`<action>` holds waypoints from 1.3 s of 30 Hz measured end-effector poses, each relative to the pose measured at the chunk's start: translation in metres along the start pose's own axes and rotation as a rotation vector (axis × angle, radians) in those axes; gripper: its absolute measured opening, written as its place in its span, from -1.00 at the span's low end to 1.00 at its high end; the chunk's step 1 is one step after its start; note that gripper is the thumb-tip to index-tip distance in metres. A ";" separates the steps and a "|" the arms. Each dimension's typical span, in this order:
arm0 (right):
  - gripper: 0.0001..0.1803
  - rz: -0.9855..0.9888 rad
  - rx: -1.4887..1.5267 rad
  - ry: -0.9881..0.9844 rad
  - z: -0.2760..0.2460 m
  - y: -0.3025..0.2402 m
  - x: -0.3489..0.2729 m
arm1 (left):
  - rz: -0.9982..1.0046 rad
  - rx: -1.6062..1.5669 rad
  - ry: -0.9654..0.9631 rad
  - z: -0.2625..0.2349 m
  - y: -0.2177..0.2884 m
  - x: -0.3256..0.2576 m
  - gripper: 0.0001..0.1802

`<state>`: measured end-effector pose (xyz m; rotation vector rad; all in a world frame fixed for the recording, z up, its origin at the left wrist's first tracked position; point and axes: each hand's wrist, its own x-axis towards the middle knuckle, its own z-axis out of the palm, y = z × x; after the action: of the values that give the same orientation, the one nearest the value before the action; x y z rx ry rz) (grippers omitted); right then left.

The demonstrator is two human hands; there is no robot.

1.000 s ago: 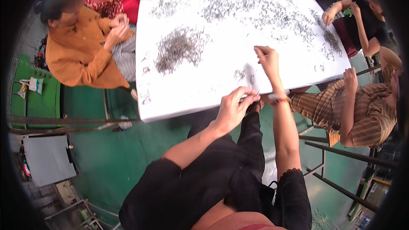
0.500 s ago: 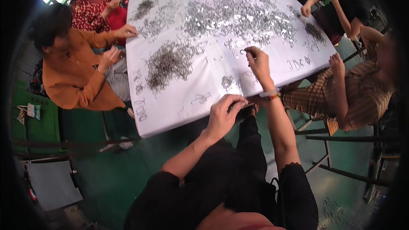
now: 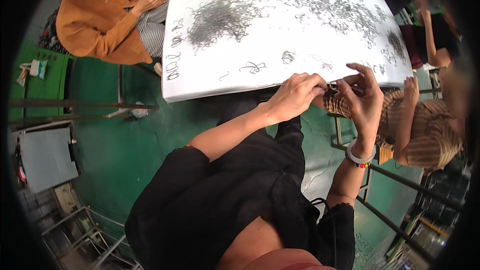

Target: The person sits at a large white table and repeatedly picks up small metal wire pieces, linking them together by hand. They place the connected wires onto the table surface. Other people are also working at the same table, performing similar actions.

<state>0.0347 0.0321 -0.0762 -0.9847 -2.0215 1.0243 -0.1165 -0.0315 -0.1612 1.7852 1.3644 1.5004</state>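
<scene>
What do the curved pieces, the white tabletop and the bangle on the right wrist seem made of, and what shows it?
Curved pieces: probably dark metal wire, thin and holding their bends, finish too small to judge.
White tabletop: smooth and plain, perhaps a paper, cloth or plastic covering.
Bangle: pale and smooth, a stiff-looking ring, so maybe stone, glass or plastic.

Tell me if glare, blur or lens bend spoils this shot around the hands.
Head view: the white table looks very bright, its right edge curved; head view: left hand and right hand read fairly clearly, but whatever lies between the fingertips is too small to tell; head view: corners are black.
</scene>
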 end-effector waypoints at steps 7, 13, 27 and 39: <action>-0.87 0.073 0.076 0.084 0.006 0.012 -0.013 | -0.199 0.291 0.110 -0.040 -0.055 -0.003 -0.63; -0.84 0.138 0.188 0.075 0.011 0.029 -0.019 | -0.549 1.032 0.005 -0.108 -0.183 0.045 -0.73; -0.82 0.076 0.171 0.131 0.004 0.024 -0.035 | -0.298 0.728 0.025 -0.141 -0.113 0.013 -0.81; -0.85 0.084 0.094 0.099 0.002 0.018 -0.037 | -0.486 0.663 -0.068 -0.137 -0.121 -0.009 -0.75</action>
<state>0.0570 0.0080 -0.1005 -1.0567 -1.8482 1.0836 -0.2893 -0.0231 -0.2209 1.6292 2.2321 0.7667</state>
